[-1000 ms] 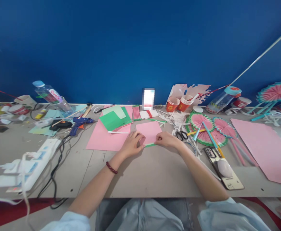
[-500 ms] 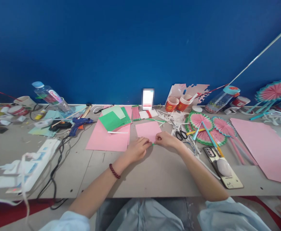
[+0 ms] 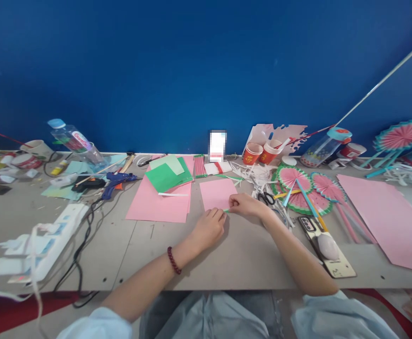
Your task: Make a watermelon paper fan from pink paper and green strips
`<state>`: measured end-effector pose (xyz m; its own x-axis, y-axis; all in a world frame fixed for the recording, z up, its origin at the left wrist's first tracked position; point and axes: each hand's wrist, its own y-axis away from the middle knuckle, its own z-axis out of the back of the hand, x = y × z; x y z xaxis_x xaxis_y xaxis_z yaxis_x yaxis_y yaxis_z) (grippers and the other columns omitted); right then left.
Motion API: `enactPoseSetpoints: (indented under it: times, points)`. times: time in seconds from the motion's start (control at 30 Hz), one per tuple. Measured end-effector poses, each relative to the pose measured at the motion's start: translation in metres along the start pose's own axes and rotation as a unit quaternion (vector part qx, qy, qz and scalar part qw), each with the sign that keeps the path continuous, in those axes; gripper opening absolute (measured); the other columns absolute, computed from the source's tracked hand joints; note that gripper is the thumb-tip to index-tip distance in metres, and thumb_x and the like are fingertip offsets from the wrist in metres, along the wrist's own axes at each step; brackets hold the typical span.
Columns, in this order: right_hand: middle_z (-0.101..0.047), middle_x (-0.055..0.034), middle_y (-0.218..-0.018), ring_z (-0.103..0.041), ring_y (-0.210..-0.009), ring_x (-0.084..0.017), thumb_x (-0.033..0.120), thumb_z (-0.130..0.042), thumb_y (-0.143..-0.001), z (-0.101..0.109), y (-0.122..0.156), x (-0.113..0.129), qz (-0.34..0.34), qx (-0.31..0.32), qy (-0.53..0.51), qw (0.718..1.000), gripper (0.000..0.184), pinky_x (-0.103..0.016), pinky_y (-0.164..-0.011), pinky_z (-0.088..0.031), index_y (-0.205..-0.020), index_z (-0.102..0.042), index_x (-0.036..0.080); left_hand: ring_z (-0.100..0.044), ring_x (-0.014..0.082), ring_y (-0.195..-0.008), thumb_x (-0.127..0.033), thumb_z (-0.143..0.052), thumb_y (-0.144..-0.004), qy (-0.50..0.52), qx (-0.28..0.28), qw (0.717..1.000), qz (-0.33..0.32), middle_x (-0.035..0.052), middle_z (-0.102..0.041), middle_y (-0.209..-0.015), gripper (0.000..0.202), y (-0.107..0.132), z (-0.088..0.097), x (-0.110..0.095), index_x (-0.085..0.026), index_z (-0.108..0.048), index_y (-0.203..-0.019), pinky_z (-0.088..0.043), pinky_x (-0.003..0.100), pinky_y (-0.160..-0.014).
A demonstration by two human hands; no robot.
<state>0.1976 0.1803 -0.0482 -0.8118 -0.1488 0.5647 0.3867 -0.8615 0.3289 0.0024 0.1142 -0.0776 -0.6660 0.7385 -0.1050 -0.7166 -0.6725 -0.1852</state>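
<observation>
Right fingers (image 3: 233, 202) pinch the green strip (image 3: 226, 211) edging the pink sheet (image 3: 217, 192); left fingers (image 3: 217, 214) cover it, grip unclear.

Plastic bottle (image 3: 77, 140), white power strip (image 3: 59, 239), red cups (image 3: 252, 154)

Curled left hand (image 3: 208, 228) near right hand (image 3: 244, 205)

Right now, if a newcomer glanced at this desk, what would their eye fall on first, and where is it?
Probably the big blue wall across the top of the view, then the pink-and-green paper fans lying beyond the right forearm. Near the middle, the left hand and right hand are close together at the near edge of a small pink sheet.
</observation>
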Motion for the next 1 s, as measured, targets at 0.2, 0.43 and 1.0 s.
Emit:
enactPoseSetpoints:
  times: [0.2,0.43,1.0]
  points:
    - [-0.059,0.0015,-0.065,-0.051,-0.062,-0.012,0.018,-0.062,-0.073,0.005,0.001,-0.003,0.001,0.002,0.019,1.0,0.001,-0.022,-0.056,-0.033,-0.074,-0.062,0.018,-0.052,0.0236,-0.093,-0.014,-0.045,-0.087,0.005,0.007,1.0,0.009,0.0102,-0.056,-0.097,0.034,0.0,0.007,-0.002,-0.01,-0.05,-0.12,-0.044,0.036,-0.079]
    - [-0.06,0.0017,-0.064,-0.052,-0.06,-0.012,0.02,-0.061,-0.073,0.002,0.003,-0.013,0.005,-0.017,-0.023,1.0,0.004,-0.022,-0.057,-0.036,-0.074,-0.061,0.017,-0.05,0.0246,-0.096,-0.015,-0.044,-0.087,-0.001,-0.002,1.0,0.004,0.0104,-0.056,-0.098,0.038,0.001,0.002,-0.002,-0.009,-0.046,-0.125,-0.044,0.037,-0.079]
    - [-0.061,-0.0011,-0.074,-0.053,-0.068,-0.014,0.021,-0.064,-0.075,-0.003,0.01,-0.009,-0.018,-0.062,0.03,0.997,0.008,-0.023,-0.063,-0.035,-0.08,-0.06,0.016,-0.05,0.0251,-0.095,-0.014,-0.046,-0.085,0.005,-0.006,1.0,0.003,0.0106,-0.055,-0.098,0.039,0.001,0.005,-0.001,-0.007,-0.047,-0.123,-0.045,0.037,-0.077]
